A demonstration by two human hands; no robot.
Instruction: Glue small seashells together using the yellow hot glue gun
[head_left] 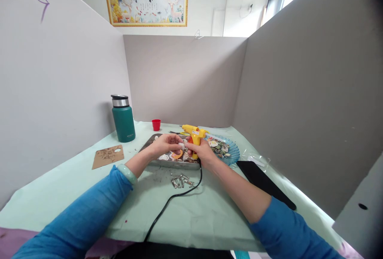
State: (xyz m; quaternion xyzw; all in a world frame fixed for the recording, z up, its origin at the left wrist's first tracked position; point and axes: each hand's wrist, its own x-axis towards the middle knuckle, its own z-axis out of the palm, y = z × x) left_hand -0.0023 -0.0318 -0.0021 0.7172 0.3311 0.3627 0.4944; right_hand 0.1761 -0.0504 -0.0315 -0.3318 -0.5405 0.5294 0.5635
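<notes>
My left hand [167, 145] is closed in a pinch on a small whitish piece [181, 146], perhaps a shell; its exact kind is too small to tell. Close beside it, my right hand [204, 152] is wrapped round the handle of a yellow glue gun [194, 132], whose nozzle points left. The right thumb and fingertips come up to the whitish piece too. Below both hands lies a metal tray [170, 164] of shells and small pieces, partly hidden by the hands. A black cord [172, 197] runs from the gun's handle towards me.
Small metal clips or pins [181, 181] lie before the tray. A blue plate [235, 151] of shells stands right, near a black flat object [266, 185]. At left are a brown card [107, 156] and a green bottle [123, 121]; a red cup [156, 125] stands behind. Grey panels [185, 79] enclose the table.
</notes>
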